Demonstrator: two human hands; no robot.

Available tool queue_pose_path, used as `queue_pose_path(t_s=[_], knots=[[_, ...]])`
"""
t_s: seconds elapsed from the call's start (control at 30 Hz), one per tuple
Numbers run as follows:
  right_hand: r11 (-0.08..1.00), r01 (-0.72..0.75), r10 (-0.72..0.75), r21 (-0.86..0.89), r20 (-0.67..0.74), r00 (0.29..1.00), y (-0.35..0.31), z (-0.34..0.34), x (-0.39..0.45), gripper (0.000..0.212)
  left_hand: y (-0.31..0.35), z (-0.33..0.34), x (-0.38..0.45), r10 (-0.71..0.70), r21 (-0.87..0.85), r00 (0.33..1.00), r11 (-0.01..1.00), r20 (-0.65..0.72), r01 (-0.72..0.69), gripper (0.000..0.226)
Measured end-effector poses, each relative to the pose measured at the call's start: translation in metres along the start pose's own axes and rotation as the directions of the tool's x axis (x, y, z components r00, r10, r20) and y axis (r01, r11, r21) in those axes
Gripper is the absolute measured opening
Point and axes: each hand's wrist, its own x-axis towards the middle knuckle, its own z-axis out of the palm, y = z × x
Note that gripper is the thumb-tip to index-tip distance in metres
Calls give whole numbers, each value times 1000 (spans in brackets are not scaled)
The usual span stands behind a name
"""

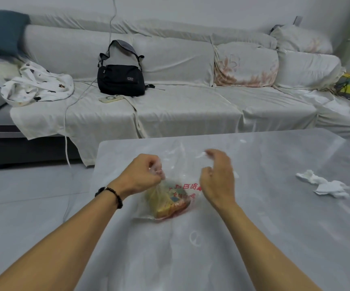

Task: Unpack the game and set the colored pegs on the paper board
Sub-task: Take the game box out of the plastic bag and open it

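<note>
Judging by its limp folds, the clear plastic bag (177, 181) at the lower centre of the frame will handle as something very light, soft and a little slippery, with no stiffness of its own; the film will stretch or tear if it is yanked, so the sensible hold is at the loose mouth, one edge in each hand, pulling gently apart instead of tugging at the bulge below. The left hand (143, 175), with a dark bead bracelet (113, 193) at the wrist, has its fingers curled and pinches a gathered bunch of the film at the left side of the opening. The right hand (217, 177) is beside the other edge with fingers bent and thumb apart from them; wisps of film show at its fingertips, but whether it actually grips them cannot be told. The bag lies on the glossy grey table (275, 217), between the two hands, its mouth toward the top of the frame. It is transparent, crinkled, and printed with red characters. Inside, at the bottom, sits the packed game (167, 204), a small lump of yellow, red and a little blue, probably light and rigid; no separate pegs or paper board can be made out. Crumpled white tissue (325, 184) lies well apart at the right.
</note>
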Motion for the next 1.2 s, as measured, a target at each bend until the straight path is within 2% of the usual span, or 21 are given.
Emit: queue_pose_path(t_s=[0.07, 0.1, 0.2, 0.23, 0.27, 0.3, 0.33, 0.4, 0.43, 0.47, 0.5, 0.57, 0.63, 0.67, 0.73, 0.77, 0.87, 0.97, 1.1, 1.17, 1.2], knots=[[967, 252, -256, 46, 222, 941, -20, 8, -4, 25, 2, -6, -12, 45, 176, 997, 983, 63, -55, 21], [950, 312, -302, 24, 325, 896, -23, 11, -5, 18, -1, -10, -18, 63, 325, 991, 940, 116, -98, 21], [900, 379, -220, -216, 527, 821, -10, 16, -10, 16, -10, -15, -38, 47, 766, 933, 557, 358, -322, 18], [885, 365, -167, -290, 533, 829, -4, 16, -13, 12, -14, -13, -43, -9, 802, 903, 463, 430, -377, 21], [888, 304, -92, -344, 515, 852, 2, 15, -15, 10, -19, -12, -48, -87, 807, 876, 439, 475, -394, 30], [902, 210, 5, -379, 493, 870, 7, 13, -16, 11, -23, -11, -51, -148, 788, 863, 501, 484, -356, 37], [922, 90, 115, -376, 490, 864, 9, 7, -15, 17, -25, -10, -53, -184, 734, 868, 630, 461, -256, 41], [955, -180, 287, -235, 591, 754, 8, -8, -10, 47, -29, -6, -49, -173, 545, 933, 838, 315, -28, 53], [953, -271, 292, -137, 654, 698, 1, -15, -9, 64, -32, -3, -45, -173, 469, 961, 882, 218, 53, 59], [958, -285, 239, -45, 674, 699, -9, -22, -7, 75, -34, 0, -40, -165, 434, 976, 897, 141, 89, 60], [976, -216, 144, 35, 640, 754, -22, -26, -7, 80, -36, 4, -35, -119, 454, 989, 888, 89, 65, 58], [987, 100, -151, 128, 492, 857, -46, -29, -10, 73, -40, 13, -29, 26, 567, 996, 820, 86, -71, 41], [905, 409, -419, 120, 428, 801, -61, -20, -15, 49, -43, 20, -25, 68, 610, 991, 783, 114, -123, 16], [862, 504, -467, 61, 481, 742, -61, -12, -17, 39, -43, 21, -24, 61, 603, 991, 788, 122, -123, 19], [776, 613, -366, -148, 686, 629, -49, 5, -16, 32, -47, 20, -22, 51, 556, 991, 823, 125, -112, 42], [722, 642, -272, -259, 747, 607, -38, 12, -13, 30, -48, 17, -21, 67, 548, 990, 827, 125, -125, 56], [642, 632, -159, -434, 731, 663, -8, 29, 3, 30, -50, 7, -17, 54, 622, 975, 762, 216, -180, 85], [721, 505, -15, -475, 718, 696, 19, 45, 15, 24, -57, 3, -13, -9, 674, 954, 709, 300, -206, 95], [890, 258, 155, -377, 780, 606, 37, 44, 10, 36, -74, 5, -16, -105, 611, 957, 787, 269, -85, 105], [911, 225, 168, -346, 809, 564, 33, 36, 12, 51, -72, 2, -18, -116, 493, 963, 870, 244, -21, 98], [928, 186, 161, -321, 800, 578, 28, 32, 15, 51, -67, 0, -20, -122, 390, 967, 921, 223, 26, 92]])
